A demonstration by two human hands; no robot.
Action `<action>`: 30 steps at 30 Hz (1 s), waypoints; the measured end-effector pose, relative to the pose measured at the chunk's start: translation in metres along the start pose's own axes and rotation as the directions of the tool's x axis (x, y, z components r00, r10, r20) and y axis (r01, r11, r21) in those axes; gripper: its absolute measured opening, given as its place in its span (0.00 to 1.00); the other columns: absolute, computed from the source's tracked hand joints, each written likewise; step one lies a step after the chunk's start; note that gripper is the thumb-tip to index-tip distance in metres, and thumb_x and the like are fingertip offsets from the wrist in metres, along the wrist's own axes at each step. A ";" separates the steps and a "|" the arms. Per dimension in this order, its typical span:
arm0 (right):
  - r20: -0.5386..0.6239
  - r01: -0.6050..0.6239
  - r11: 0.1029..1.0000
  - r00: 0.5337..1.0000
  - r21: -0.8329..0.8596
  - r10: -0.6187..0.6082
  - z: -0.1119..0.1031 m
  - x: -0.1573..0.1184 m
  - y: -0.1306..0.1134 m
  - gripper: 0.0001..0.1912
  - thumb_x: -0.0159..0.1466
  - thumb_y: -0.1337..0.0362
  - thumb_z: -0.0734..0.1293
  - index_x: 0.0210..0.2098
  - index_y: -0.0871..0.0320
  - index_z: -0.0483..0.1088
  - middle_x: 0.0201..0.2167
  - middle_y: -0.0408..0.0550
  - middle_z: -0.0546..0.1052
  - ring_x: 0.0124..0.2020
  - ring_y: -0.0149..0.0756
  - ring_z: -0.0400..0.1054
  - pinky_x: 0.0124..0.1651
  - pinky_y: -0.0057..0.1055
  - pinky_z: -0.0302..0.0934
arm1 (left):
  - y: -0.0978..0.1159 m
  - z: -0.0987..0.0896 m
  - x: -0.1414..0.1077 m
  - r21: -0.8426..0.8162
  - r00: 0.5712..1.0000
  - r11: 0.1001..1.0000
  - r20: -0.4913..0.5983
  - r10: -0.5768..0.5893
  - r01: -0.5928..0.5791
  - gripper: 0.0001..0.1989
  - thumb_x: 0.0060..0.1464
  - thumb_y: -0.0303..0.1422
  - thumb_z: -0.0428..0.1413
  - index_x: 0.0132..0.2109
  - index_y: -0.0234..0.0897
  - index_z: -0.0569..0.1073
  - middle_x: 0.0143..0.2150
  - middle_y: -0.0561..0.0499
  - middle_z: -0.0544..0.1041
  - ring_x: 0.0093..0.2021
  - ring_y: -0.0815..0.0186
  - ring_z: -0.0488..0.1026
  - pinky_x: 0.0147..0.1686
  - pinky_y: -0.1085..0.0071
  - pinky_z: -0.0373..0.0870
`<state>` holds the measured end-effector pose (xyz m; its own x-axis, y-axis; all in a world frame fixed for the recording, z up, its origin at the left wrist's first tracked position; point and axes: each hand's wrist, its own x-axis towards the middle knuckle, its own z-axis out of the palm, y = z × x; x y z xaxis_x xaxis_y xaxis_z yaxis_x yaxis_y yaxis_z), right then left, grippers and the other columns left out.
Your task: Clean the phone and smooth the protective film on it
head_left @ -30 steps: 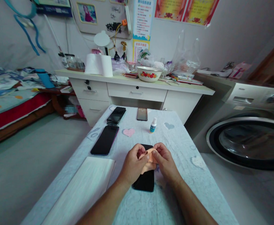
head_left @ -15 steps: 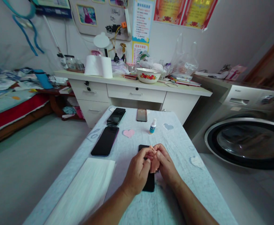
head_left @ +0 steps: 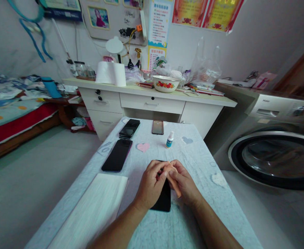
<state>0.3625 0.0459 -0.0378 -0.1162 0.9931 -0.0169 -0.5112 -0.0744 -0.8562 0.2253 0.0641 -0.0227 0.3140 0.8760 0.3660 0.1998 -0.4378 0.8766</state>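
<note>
An orange cloth is pinched between both my hands, with a narrow folded end hanging down toward the right. My left hand grips it from the left, thumb and fingers closed. From the other side my right hand holds it with the thumb on top. Below the hands a black smartphone lies flat on the table, its middle and upper part largely covered by them. Beyond the hands stands a small white spray bottle with a blue label, upright.
Left of the hands lie a larger dark phone and a stack of phones. A phone or case with a brownish face is at the far edge. A pale board-like sheet covers the table's left front. A white desk stands behind.
The cloth has gone from a spread, hanging piece to a narrower folded strip angled right. My hands stay in nearly the same place above the phone.
</note>
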 end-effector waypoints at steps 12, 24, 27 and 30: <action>0.071 -0.006 0.998 0.997 -0.062 0.010 -0.002 0.001 0.000 0.18 0.59 0.59 0.69 0.46 0.53 0.63 0.31 0.41 0.71 0.26 0.26 0.63 0.27 0.21 0.56 | -0.006 0.002 -0.001 -0.017 0.993 0.994 -0.040 -0.111 0.110 0.08 0.54 0.30 0.53 0.43 0.39 0.70 0.42 0.50 0.71 0.38 0.67 0.69 0.33 0.73 0.66; 0.055 -0.048 0.994 0.997 -0.095 0.053 -0.005 0.001 0.001 0.14 0.57 0.59 0.70 0.38 0.54 0.63 0.30 0.41 0.71 0.24 0.27 0.66 0.26 0.24 0.61 | -0.004 -0.001 0.000 -0.004 0.997 0.997 -0.027 -0.079 0.079 0.06 0.55 0.27 0.51 0.39 0.38 0.71 0.38 0.51 0.72 0.35 0.69 0.70 0.33 0.74 0.66; 0.082 -0.074 0.995 0.993 -0.071 0.080 -0.004 0.000 0.001 0.15 0.58 0.57 0.70 0.39 0.53 0.60 0.30 0.41 0.72 0.22 0.28 0.66 0.25 0.24 0.60 | -0.003 -0.001 -0.001 0.021 0.998 0.998 -0.017 -0.059 0.059 0.07 0.56 0.28 0.51 0.39 0.38 0.72 0.39 0.51 0.72 0.38 0.67 0.71 0.36 0.73 0.67; 0.108 -0.080 0.990 0.990 -0.117 0.093 -0.004 -0.001 0.000 0.14 0.60 0.57 0.67 0.41 0.53 0.60 0.22 0.38 0.69 0.16 0.24 0.59 0.18 0.20 0.51 | -0.002 0.000 -0.001 0.032 0.998 0.997 -0.018 -0.067 0.067 0.05 0.56 0.29 0.51 0.38 0.38 0.72 0.38 0.51 0.73 0.39 0.67 0.71 0.38 0.72 0.66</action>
<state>0.3658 0.0455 -0.0395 -0.2542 0.9663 -0.0406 -0.3972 -0.1426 -0.9066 0.2242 0.0639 -0.0246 0.2836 0.9068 0.3120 0.2497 -0.3840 0.8889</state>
